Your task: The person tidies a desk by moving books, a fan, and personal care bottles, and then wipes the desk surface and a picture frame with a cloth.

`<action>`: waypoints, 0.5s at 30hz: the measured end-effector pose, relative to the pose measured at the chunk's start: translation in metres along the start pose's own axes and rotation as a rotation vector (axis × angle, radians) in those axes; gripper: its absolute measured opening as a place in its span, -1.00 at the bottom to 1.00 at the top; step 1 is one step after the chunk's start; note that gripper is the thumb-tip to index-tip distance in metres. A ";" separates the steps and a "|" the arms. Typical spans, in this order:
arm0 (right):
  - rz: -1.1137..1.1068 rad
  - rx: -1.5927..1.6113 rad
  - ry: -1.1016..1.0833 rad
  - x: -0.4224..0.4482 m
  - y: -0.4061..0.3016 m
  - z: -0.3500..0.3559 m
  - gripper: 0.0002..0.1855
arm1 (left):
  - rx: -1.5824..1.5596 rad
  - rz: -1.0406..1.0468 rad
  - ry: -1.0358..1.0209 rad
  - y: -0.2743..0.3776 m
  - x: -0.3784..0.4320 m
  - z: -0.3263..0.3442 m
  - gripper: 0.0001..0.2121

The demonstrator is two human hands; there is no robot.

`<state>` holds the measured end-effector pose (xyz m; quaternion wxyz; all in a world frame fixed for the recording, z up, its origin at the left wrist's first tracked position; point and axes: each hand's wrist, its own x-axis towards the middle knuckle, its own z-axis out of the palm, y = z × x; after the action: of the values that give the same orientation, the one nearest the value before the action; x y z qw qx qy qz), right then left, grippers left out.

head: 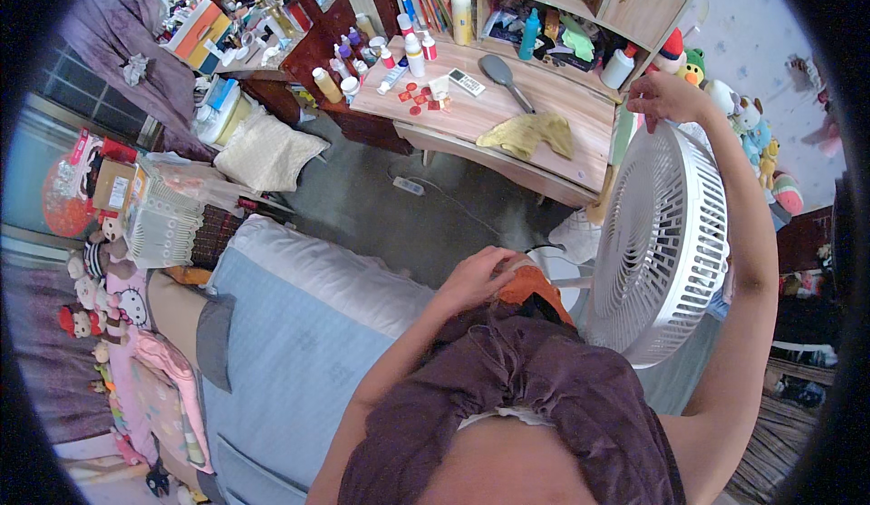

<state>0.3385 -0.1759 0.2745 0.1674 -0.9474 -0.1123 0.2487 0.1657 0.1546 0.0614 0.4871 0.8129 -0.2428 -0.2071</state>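
A white standing fan (656, 247) is close on my right, its round slatted cage tilted and its pale base partly in view. My right hand (669, 101) is at the top of the cage, fingers bent downward at its rim; whether they grip it is unclear. My left hand (482, 274) lies with its fingers at an orange cloth or garment (530, 291) by my lap. A yellow-brown cloth (530, 135) is spread on the wooden desk (435, 131), near a grey hairbrush or paddle (503, 77) and a white remote control (466, 82).
A bed with a blue cover (292, 342) is on the left. A power strip (408, 186) with a cord lies on the dark floor. Bottles stand along the desk's back. Plush toys (747, 114) line the right wall, and a white plastic basket (163, 223) sits at the far left.
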 end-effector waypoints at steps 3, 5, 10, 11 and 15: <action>-0.045 -0.022 -0.014 0.004 -0.002 0.001 -0.77 | 0.018 0.007 -0.001 -0.003 -0.001 -0.012 -0.66; -0.004 -0.061 -0.015 0.005 -0.009 0.001 -0.78 | 0.066 0.011 -0.015 -0.002 -0.002 -0.022 -0.65; 0.036 -0.087 -0.013 0.007 -0.003 0.001 -0.70 | 0.027 -0.016 0.007 0.001 -0.005 -0.037 -0.66; 0.039 -0.081 -0.032 0.007 -0.003 -0.001 -0.70 | 0.019 -0.008 0.019 -0.002 -0.006 -0.038 -0.66; 0.087 -0.089 -0.083 0.016 -0.007 -0.004 -0.71 | -0.006 -0.019 0.028 -0.005 -0.006 -0.041 -0.65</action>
<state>0.3529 -0.1662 0.2737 0.1094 -0.9467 -0.0887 0.2897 0.1855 0.1888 0.0759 0.4910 0.8164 -0.2277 -0.2013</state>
